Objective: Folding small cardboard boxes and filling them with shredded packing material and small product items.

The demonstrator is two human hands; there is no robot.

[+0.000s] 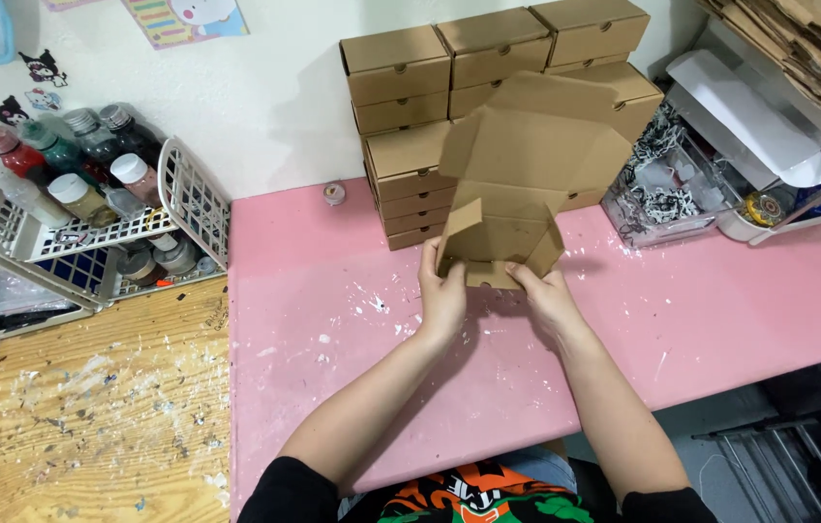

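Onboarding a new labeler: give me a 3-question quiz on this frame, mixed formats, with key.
1. True or false: both hands grip the unfolded cardboard box blank at its lower edge.
2. Multiple choice: the stack of folded cardboard boxes stands A) on the wooden table, B) at the back of the pink table, against the wall, C) in the white basket.
3. Fill in: the paint bottles stand in a white ____ at the left.

Key: 1 true: left hand and right hand. 2 B: pink table. 3 basket.

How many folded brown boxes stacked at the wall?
About 10 visible: folded boxes in three columns on the pink table; the unfolded carton in both hands hides others.
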